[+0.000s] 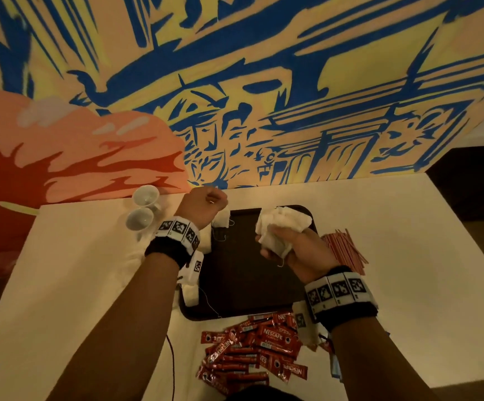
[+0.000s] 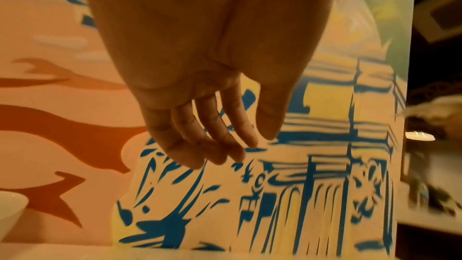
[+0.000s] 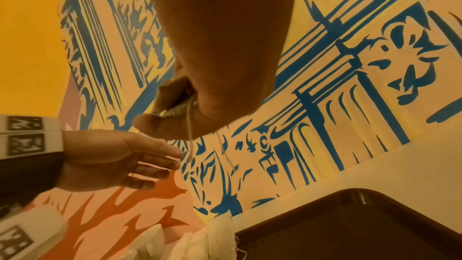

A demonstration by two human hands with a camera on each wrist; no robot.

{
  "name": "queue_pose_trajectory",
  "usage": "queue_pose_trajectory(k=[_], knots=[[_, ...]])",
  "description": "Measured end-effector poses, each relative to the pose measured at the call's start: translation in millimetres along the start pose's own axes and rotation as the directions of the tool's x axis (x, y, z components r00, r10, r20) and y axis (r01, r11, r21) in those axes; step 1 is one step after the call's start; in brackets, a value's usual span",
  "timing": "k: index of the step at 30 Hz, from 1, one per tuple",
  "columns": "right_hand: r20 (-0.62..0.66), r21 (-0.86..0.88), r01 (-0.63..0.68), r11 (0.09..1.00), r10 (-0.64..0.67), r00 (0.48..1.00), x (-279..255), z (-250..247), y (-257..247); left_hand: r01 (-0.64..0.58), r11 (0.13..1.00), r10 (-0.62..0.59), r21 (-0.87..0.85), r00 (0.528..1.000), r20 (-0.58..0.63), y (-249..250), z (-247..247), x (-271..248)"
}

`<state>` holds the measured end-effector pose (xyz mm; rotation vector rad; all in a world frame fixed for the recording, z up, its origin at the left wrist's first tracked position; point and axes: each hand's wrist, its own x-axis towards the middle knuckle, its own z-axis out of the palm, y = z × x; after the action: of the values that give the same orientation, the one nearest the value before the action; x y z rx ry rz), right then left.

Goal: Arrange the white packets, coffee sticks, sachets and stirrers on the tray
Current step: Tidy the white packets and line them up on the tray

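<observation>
Your right hand (image 1: 292, 247) clutches a bunch of white packets (image 1: 281, 224) over the dark tray (image 1: 243, 287), ready to set them down, while your left hand (image 1: 203, 205), fingers (image 2: 200, 135) loose and released, hovers at the tray's far-left corner on the counter (image 1: 408, 256), holding nothing.

Red coffee sticks (image 1: 253, 353) piled on the white table (image 1: 408, 270) at the near edge of the tray carry white "NESCAFE" lettering, with "CLASSIC" beneath it on one stick; several lie upside down or partly covered, showing only fragments. Wristbands (image 1: 337, 293) on both arms bear black-and-white square marker codes, no readable characters. Wall mural has no legible text.
</observation>
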<state>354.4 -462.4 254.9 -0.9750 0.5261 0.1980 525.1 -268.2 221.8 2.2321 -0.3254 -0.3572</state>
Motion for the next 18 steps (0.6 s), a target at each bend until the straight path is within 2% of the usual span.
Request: queue_pose_trajectory(k=[5,8,13,18], knots=[[0.055,0.003,0.039,0.999,-0.039,0.998,-16.6,-5.5,-5.4,0.005,0.962,-0.003,-0.275,1.0,0.008,40.3,0.4,-63.8],[0.106,-0.024,0.066,0.998,-0.063,0.992,-28.2,-7.8,-10.2,0.022,0.927,-0.017,-0.375,1.0,0.015,66.0,6.2,-98.5],[0.184,-0.091,0.113,0.989,-0.095,0.978,-46.6,-11.2,-16.3,0.048,0.9,-0.023,-0.433,0.998,0.063,94.7,26.4,-136.7],[0.272,-0.159,0.158,0.975,-0.111,0.956,-64.4,-22.3,-21.9,0.007,0.877,-0.022,-0.481,0.999,-0.026,106.5,41.2,-157.4]])
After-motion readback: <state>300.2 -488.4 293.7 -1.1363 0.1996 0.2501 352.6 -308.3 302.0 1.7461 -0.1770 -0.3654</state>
